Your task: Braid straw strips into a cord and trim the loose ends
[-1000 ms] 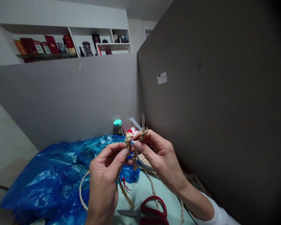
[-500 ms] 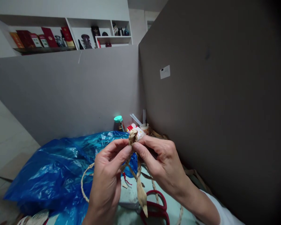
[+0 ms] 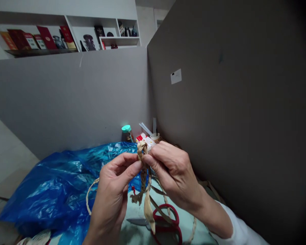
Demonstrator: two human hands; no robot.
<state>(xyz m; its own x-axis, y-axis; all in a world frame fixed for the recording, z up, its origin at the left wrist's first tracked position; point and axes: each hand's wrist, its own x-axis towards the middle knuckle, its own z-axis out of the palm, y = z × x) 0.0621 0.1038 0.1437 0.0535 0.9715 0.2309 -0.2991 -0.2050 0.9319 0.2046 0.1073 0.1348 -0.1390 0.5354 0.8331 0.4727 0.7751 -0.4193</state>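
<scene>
Between both hands stands a braided piece of dry, straw-coloured plant fibre (image 3: 143, 173), its looped top showing above my fingers. My left hand (image 3: 114, 187) pinches it from the left with thumb and forefinger. From the other side my right hand (image 3: 174, 173) grips it just below the loop, thumb pressed against curled fingers. Loose ends dangle beneath, among them a wide pale strip. Under these lies a pair of scissors (image 3: 174, 234) with red handles, its blade pointing left. A thin braided cord (image 3: 88, 197) curves out behind my left wrist.
A crumpled blue plastic bag (image 3: 48, 190) covers the left of the pale green table (image 3: 135, 234). At the back are a jar with a turquoise lid (image 3: 126, 128), a red-and-white packet (image 3: 140, 137) and a cup (image 3: 155, 137) holding clear strips. Grey partitions (image 3: 104, 92) enclose the corner.
The braid has turned, so its dark braided tail now hangs down between my hands. My right hand's fingers have curled in more. The whole view has shifted slightly.
</scene>
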